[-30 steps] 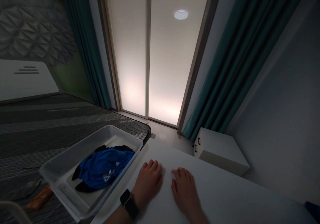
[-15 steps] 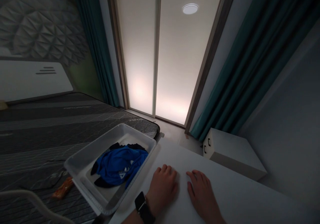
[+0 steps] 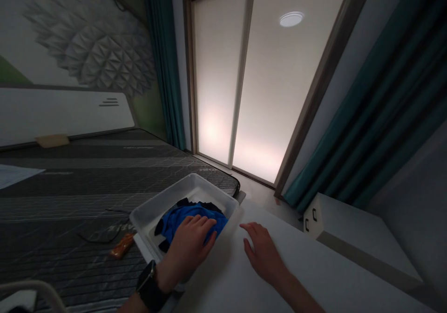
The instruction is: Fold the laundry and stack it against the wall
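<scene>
A blue and black garment lies crumpled in a translucent plastic bin, which sits where the mattress meets the white tabletop. Over the bin's near side is my left hand, wearing a black watch at the wrist. Its fingers are loosely bent and apart from the thumb, with nothing seen in them; whether they touch the garment I cannot tell. My right hand hovers over or rests on the tabletop just right of the bin, thumb and fingers apart, holding nothing.
Left of the bin, the dark striped mattress carries an orange packet, a thin dark cord and a white paper. A white drawer cabinet stands at right, below teal curtains. Frosted sliding doors are ahead.
My left hand has moved left from the tabletop to above the garment in the bin. My right hand has shifted slightly left, toward the bin. The view has turned left.
</scene>
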Motion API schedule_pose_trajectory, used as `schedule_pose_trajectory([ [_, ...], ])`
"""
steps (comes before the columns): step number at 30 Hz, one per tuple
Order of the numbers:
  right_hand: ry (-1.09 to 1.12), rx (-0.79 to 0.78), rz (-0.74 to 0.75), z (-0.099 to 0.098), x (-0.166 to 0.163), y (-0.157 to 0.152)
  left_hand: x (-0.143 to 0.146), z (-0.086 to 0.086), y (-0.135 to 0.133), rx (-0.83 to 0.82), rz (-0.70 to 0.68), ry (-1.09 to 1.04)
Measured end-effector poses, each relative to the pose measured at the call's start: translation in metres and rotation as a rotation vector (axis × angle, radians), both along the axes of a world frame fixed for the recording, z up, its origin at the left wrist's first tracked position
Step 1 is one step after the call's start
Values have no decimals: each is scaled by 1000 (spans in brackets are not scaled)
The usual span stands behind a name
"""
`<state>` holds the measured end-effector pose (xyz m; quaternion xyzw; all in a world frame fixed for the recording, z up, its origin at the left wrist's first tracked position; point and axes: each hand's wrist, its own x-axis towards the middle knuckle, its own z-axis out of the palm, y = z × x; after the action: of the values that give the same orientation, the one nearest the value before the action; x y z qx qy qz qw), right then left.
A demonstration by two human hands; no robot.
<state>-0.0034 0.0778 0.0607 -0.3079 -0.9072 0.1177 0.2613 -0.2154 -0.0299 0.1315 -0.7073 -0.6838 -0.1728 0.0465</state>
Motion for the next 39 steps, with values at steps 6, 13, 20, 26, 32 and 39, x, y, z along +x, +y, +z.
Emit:
schedule_pose_trajectory([
  [6,-62,-37,259,30,-89,-4,-80,-14,-37,-171,209,-44],
  [13,-350,-114,244,24,-163,-9,-97,-42,-53,-160,364,-58],
  [20,-649,-126,151,0,-200,-18,-95,-46,-51,-129,307,-18],
  [26,-539,-134,167,15,-185,0,-96,-44,-53,-140,348,-84],
  [32,-92,-280,65,48,-157,19,-97,-41,-53,8,260,-244],
  [39,592,-527,154,106,-133,23,-80,-13,-31,137,182,-503],
])
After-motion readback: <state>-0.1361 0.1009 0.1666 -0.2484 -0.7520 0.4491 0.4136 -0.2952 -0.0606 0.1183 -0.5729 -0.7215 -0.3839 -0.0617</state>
